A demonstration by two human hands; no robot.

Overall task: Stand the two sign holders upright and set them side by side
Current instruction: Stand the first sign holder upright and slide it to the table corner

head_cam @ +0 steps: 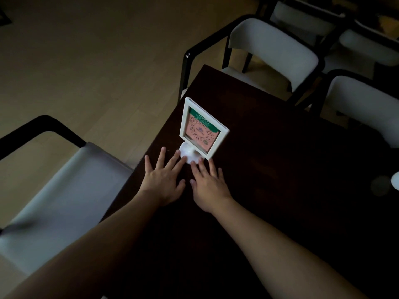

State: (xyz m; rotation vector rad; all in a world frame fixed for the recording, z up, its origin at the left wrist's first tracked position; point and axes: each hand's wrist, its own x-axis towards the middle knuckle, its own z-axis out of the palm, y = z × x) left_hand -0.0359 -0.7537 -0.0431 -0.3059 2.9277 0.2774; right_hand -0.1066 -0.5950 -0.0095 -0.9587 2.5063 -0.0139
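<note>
A white sign holder (201, 128) stands upright on its round white base near the left edge of the dark table (280, 169); its card is pink with a green header. My left hand (165, 179) lies flat with fingers spread, its fingertips touching the base from the left. My right hand (208, 183) is also flat and spread, fingertips at the base's front right. Neither hand grips anything. At the far right edge a small white rounded shape (395, 180) shows, cut off by the frame; I cannot tell what it is.
A chair with a pale seat and black frame (60, 190) stands close to the table's left edge. Three more such chairs (274, 50) stand beyond the far side. Light wooden floor (86, 61) spreads to the left. The scene is dim.
</note>
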